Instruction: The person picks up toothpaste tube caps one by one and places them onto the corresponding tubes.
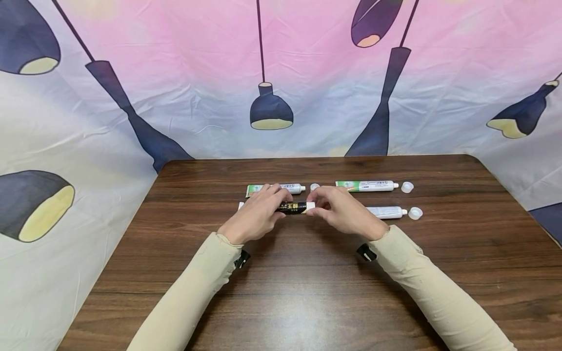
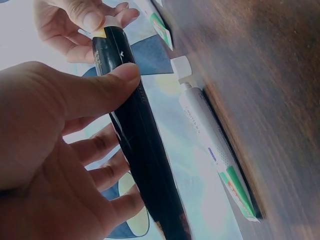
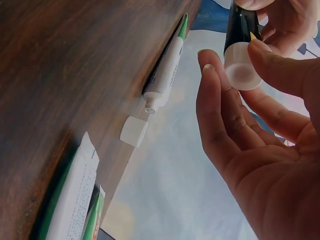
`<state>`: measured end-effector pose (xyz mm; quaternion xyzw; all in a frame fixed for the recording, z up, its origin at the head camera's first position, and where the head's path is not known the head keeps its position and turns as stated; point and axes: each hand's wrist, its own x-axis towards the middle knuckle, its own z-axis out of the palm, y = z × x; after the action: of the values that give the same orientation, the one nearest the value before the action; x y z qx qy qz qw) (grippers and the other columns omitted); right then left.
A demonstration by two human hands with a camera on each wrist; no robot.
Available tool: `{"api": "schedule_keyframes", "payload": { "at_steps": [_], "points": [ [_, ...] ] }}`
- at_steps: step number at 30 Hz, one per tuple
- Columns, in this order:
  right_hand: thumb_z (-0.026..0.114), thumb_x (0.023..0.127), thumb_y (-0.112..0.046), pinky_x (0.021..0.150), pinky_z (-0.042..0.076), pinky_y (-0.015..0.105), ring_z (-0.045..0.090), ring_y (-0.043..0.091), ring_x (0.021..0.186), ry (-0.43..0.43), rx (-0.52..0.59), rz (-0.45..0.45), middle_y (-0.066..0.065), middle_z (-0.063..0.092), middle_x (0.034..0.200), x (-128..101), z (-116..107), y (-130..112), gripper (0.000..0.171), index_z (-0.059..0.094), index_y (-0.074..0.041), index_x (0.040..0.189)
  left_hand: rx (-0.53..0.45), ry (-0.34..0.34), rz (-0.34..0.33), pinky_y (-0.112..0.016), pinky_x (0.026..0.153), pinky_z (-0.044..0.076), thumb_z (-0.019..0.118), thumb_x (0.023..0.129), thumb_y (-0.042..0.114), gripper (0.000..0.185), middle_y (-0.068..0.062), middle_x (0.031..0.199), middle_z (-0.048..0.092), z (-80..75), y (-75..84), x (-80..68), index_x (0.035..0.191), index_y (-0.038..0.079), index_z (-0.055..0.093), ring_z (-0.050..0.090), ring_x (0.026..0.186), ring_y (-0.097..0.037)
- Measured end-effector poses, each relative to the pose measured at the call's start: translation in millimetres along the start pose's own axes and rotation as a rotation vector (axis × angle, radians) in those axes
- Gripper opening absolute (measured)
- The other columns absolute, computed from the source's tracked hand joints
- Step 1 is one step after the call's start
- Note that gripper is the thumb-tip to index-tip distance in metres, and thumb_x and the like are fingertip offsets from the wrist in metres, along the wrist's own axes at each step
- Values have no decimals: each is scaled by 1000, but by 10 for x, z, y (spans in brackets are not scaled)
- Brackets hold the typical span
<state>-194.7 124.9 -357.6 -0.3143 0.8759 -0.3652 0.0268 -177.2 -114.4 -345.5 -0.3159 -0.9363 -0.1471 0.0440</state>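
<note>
- Both forearms reach in from the bottom of the frame, meeting at the middle of the counter [image 1: 307,292].
- The left hand [image 1: 256,214] curls round the black tube [image 1: 293,207].
- The right hand [image 1: 340,210] pinches its white cap [image 3: 242,70].
- The tube lies level, long axis left to right, cap rightward.

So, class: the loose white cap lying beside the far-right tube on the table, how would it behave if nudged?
The loose white cap looks small and hollow, so probably very light and easily flicked away. It appears round, so tipped onto its side it may roll across the smooth wooden table. Resting flat, it would likely slide instead.
</note>
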Motion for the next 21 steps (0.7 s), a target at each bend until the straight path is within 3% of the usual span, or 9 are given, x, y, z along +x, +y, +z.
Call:
{"api": "schedule_keyframes", "payload": {
  "at_steps": [12, 16, 21],
  "points": [
    [69, 97, -14, 67, 50, 25, 70, 21, 78, -20, -23, -6, 4, 75, 86, 2, 13, -3, 5, 72, -10, 100, 6, -32, -1, -45, 94, 49, 71, 95, 8, 25, -4, 113, 63, 10, 19, 3, 117, 12, 62, 57, 103, -25],
    [70, 97, -15, 65, 49, 25, 69, 17, 74, -40, -33, 11, 3, 75, 83, 2, 0, -2, 5, 73, -12, 98, 21, -53, 10, -46, 98, 49, 71, 95, 8, 27, -6, 115, 62, 7, 26, -1, 120, 10, 61, 58, 110, -27],
    [69, 98, -26, 66, 52, 26, 67, 11, 72, -58, -61, 40, -1, 76, 85, 13, -36, 34, 10, 75, -17, 99, 21, -96, -2, -45, 92, 51, 71, 95, 10, 27, -6, 116, 61, 27, 19, -7, 120, 12, 60, 56, 110, -27]
  ]
}}
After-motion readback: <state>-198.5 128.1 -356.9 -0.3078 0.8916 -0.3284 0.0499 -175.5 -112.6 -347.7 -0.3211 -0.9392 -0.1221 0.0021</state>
